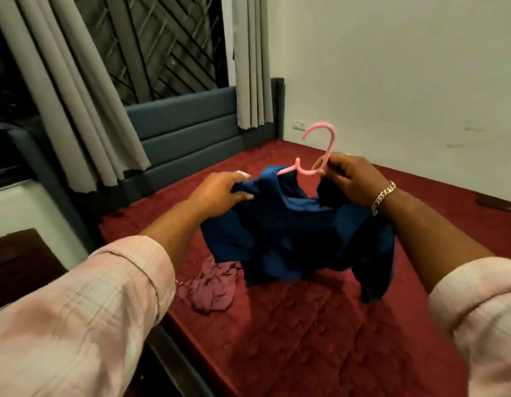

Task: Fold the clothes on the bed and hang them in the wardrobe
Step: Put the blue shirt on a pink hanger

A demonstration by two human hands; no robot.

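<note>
We're holding the blue garment [291, 224] up over the red bedspread [320, 325] w/ both hands, working it onto the pink hanger [320, 156]. Our right hand [351, 179] is pinching the hanger at the base of its hook, fingers curled round the neck & some collar cloth, so that grip is closed on the hanger; hook is pointing up & away from us. Our left hand [222, 190] is gripping the garment's left shoulder, bunched, just beside the hanger's left arm tip, which is poking out bare. The hanger's long axis is running left-right betw. the hands, so, as we're judging it, the left hand is the nearer one for pulling that shoulder over the tip. A mauve garment [211, 285] is lying crumpled on the bed below, not yet handled.
</note>
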